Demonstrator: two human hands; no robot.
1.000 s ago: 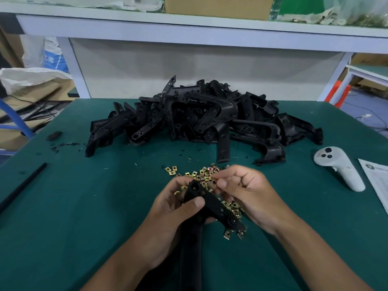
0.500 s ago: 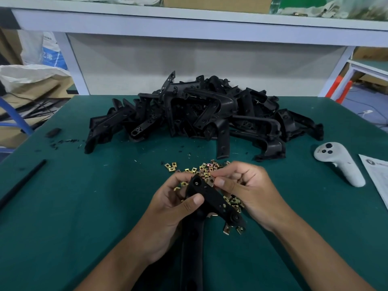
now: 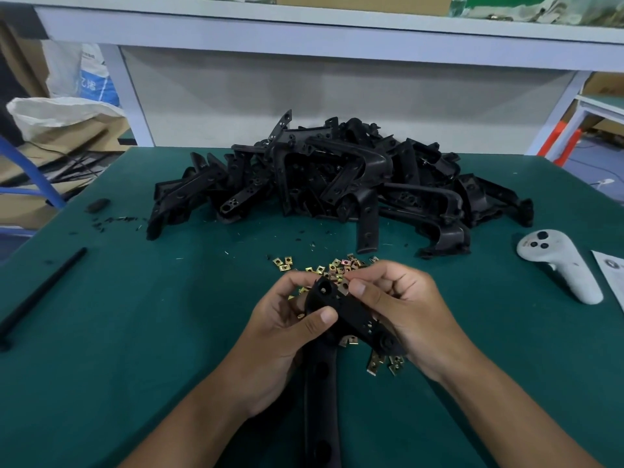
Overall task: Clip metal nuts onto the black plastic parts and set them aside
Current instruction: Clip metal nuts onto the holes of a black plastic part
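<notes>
My left hand (image 3: 287,336) grips a long black plastic part (image 3: 351,315) above the green table, thumb on its angled upper arm. My right hand (image 3: 401,315) pinches a small brass-coloured metal nut (image 3: 344,286) against the top edge of that part, thumb and forefinger closed on it. The part's long leg (image 3: 320,400) runs down between my forearms. Several loose metal nuts (image 3: 337,266) lie scattered on the table just beyond and under my hands. A big pile of black plastic parts (image 3: 337,184) sits at the back middle.
A white handheld controller (image 3: 560,261) lies at the right, with a paper sheet (image 3: 611,275) beside it. A thin black rod (image 3: 40,292) lies at the left edge. Small black scraps (image 3: 98,206) dot the far left. A shelf frame (image 3: 304,35) stands behind the table (image 3: 135,332).
Both hands stay in place with the part; my right fingers have pressed the nut closer onto the part's top edge. The view has shifted slightly.
</notes>
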